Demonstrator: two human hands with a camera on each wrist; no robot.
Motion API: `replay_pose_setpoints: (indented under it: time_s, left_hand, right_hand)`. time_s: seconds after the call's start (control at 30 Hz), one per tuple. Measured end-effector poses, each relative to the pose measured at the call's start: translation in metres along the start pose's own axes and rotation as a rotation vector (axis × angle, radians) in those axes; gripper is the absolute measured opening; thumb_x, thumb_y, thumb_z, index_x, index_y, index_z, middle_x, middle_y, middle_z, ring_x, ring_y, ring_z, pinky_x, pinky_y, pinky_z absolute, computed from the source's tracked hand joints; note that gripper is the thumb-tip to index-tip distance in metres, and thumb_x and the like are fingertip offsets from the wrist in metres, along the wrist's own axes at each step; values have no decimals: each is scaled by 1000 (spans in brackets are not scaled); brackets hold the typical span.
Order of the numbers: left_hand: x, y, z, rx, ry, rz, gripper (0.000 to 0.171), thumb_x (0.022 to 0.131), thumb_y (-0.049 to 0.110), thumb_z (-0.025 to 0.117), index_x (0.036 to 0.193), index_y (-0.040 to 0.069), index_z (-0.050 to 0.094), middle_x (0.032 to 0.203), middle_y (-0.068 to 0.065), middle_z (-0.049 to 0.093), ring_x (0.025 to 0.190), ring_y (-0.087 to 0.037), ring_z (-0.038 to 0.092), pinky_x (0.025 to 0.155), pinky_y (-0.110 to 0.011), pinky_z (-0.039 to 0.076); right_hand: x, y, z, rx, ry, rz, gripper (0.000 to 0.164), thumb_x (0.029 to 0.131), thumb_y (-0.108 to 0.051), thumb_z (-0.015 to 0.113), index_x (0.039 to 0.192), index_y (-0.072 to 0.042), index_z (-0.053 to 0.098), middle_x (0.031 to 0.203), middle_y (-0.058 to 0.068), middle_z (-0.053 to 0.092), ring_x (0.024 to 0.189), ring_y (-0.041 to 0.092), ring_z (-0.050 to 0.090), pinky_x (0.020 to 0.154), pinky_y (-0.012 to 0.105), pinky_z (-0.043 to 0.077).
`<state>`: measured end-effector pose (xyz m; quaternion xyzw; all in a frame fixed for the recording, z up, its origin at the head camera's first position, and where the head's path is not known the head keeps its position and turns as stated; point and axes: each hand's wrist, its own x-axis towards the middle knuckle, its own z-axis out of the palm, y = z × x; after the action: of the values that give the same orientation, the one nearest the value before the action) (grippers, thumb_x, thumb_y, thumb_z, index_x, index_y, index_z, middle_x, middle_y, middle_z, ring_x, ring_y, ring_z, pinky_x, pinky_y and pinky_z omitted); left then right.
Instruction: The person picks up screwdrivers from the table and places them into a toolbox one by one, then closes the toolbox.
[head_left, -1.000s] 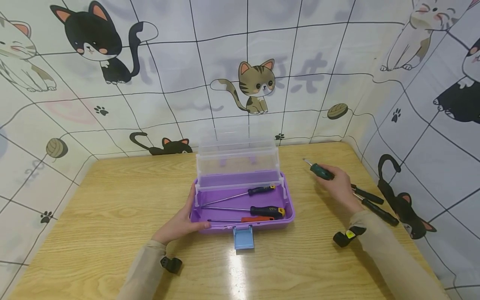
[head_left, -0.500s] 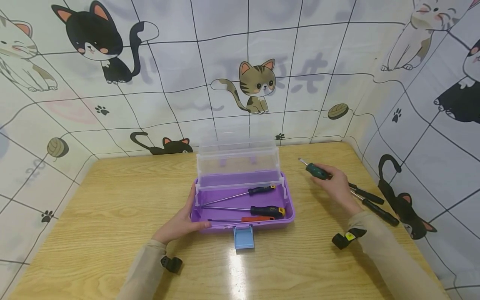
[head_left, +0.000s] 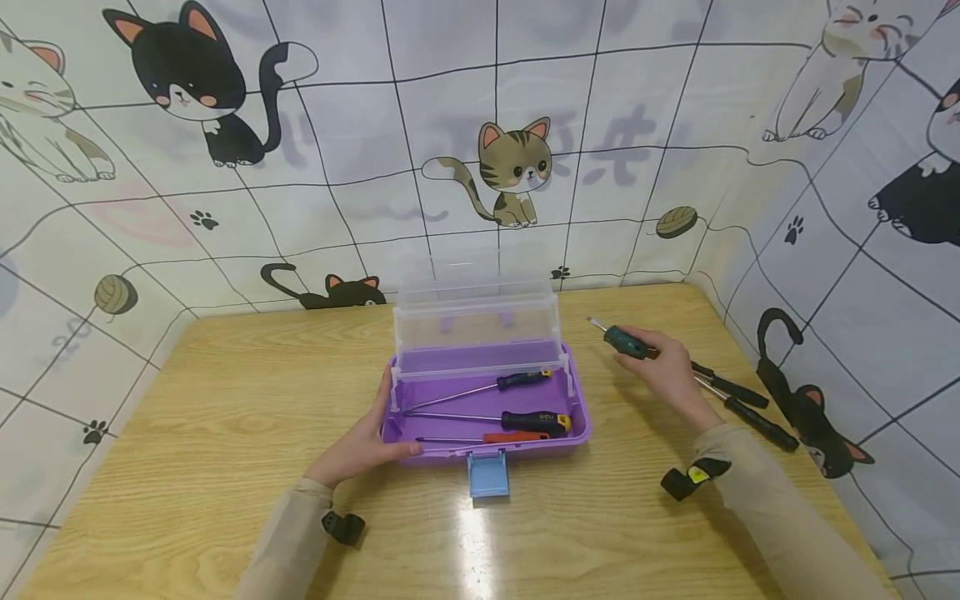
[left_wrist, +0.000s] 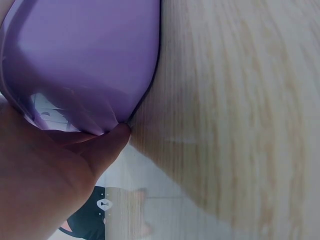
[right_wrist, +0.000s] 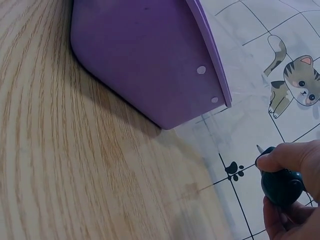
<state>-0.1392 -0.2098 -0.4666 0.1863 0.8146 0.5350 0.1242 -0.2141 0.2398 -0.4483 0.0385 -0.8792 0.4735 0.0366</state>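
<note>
A purple toolbox point(head_left: 546, 450) stands in the middle of the table, its clear lid point(head_left: 476, 329) raised. My left hand point(head_left: 358, 452) grips the box's left end, thumb at the front corner. Inside lie a small black screwdriver point(head_left: 519, 381), a larger black and yellow screwdriver point(head_left: 531, 422) and a red-handled screwdriver point(head_left: 515, 437). To the right of the box, my right hand point(head_left: 666, 371) holds a green-handled screwdriver point(head_left: 624, 342) above the table, its tip pointing up and left. In the right wrist view, fingers wrap the green handle point(right_wrist: 280, 186), apart from the box.
Two black-handled screwdrivers point(head_left: 759, 422) lie on the table point(head_left: 247, 417) beyond my right wrist, partly hidden by it. A blue latch point(head_left: 488, 477) hangs open at the box's front. Cat-patterned cloth point(head_left: 360, 183) borders the table behind and at the sides.
My right hand has moved a little left toward the toolbox, carrying the green-handled screwdriver. The left hand and the toolbox have stayed put.
</note>
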Motion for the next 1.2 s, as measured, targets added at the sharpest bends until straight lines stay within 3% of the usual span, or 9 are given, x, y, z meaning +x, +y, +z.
replay_pose_setpoints:
  time_s: [0.5,0.7,0.87,1.2]
  left_hand:
    - [0,1,0,2,-2,5,124,80,26,81,150,32,-21,158,-4,-20,143,-33,-11,110,-61,2]
    - [0,2,0,-8,-3,-4,124,80,26,81,152,27,-21,158,-3,-20,143,-33,-11,110,-62,2]
    - [-1,3,0,-16,-2,-3,124,80,24,80,151,32,-20,159,-3,-20,144,-32,-10,110,-62,2]
    - [-1,1,0,-36,-3,8,123,80,21,80,149,39,-20,159,-4,-18,144,-34,-6,110,-61,3]
  right_hand:
    - [-1,-3,2,29,-6,-40,52,88,-16,72,137,-7,56,133,25,50,117,38,48,97,52,41]
    - [0,-7,1,37,-11,-40,52,89,-17,72,137,-8,55,133,23,51,116,37,49,95,50,43]
    - [0,-12,-2,33,-7,-53,52,89,-19,72,136,-6,56,131,23,52,115,36,50,95,48,44]
    - [1,-23,-7,49,-28,-41,53,89,-21,72,138,-8,55,131,21,52,115,37,52,80,15,45]
